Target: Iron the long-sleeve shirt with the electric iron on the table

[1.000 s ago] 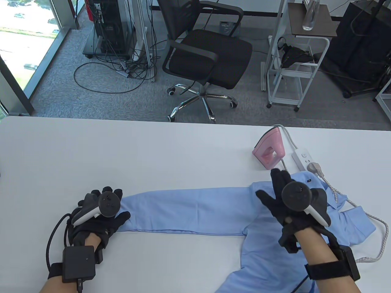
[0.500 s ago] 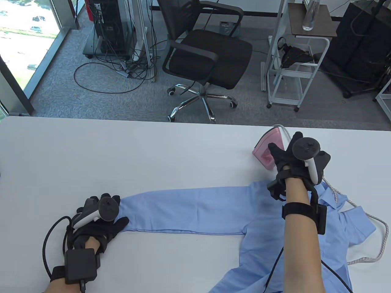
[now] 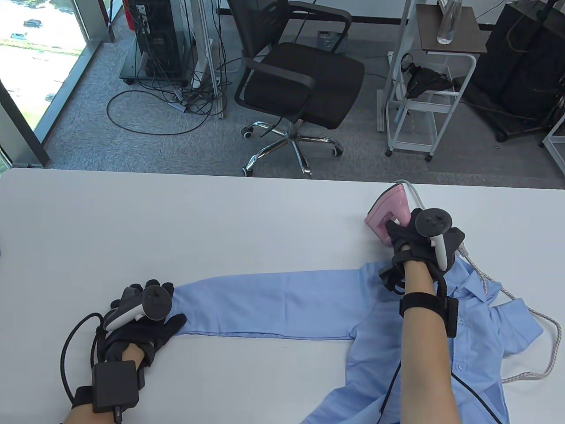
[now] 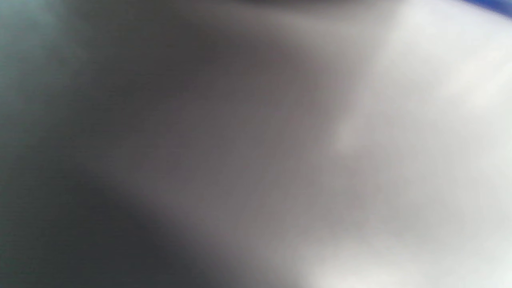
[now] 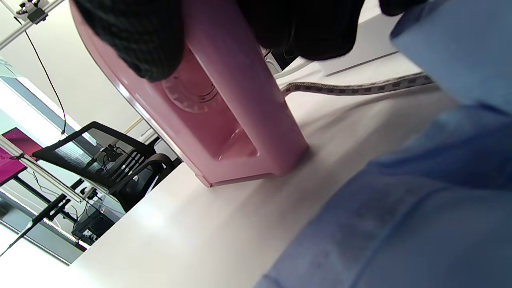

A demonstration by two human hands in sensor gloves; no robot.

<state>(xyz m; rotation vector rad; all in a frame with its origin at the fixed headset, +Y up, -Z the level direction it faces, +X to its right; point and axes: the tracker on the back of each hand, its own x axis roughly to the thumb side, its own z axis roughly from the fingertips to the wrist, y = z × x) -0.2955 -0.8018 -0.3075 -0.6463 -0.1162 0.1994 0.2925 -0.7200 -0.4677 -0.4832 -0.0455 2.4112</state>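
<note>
While the pink iron (image 3: 388,216) stands on its heel on the white table (image 3: 220,221), just beyond the collar end of the light blue shirt (image 3: 309,304), the right hand (image 3: 419,238) is wrapped around its handle. From the table view the glove and tracker hide most of that grip; the right wrist view fills it in, showing gloved fingers (image 5: 132,40) curled over the top of the handle on either side, the iron (image 5: 224,120) with its heel planted on the table (image 5: 180,224), its dial visible under the thumb, and blue shirt fabric (image 5: 420,208) close beside it. A braided cord (image 5: 360,88) runs across the table behind the iron in that view; in the table view the cord (image 3: 549,349) loops off past the shirt's right edge. The right forearm reaches forward across the shirt body, wrist roughly straight.

Along the near part of the table the shirt's sleeve (image 3: 265,304) lies stretched out to the left. The left hand (image 3: 141,313) rests on the cuff end, palm down, fingers spread flat, pressing the fabric to the table rather than gripping it. The left wrist view is a grey blur and shows nothing usable.

Beyond the table stands a black office chair (image 3: 300,79).
</note>
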